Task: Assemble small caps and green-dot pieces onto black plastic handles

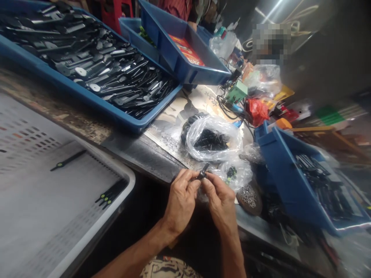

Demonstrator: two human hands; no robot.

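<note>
At the edge of the worktop [131,152], the left hand [181,202] and right hand [222,204] are close together, their fingertips [193,180] pinching a small black plastic part [203,172] between them. Just beyond the hands, a transparent plastic bag [213,139] holds black pieces, and a smaller bag [236,173] of black and green pieces sits near the right hand. A round dish of small metal pieces [249,199] lies beside that bag. A large blue crate [87,94] heaped with flat black plastic parts fills the far left, and a tilted blue crate [285,181] stands to the right. At lower left, a white perforated tray [60,216] carries black strips with green dots.
</note>
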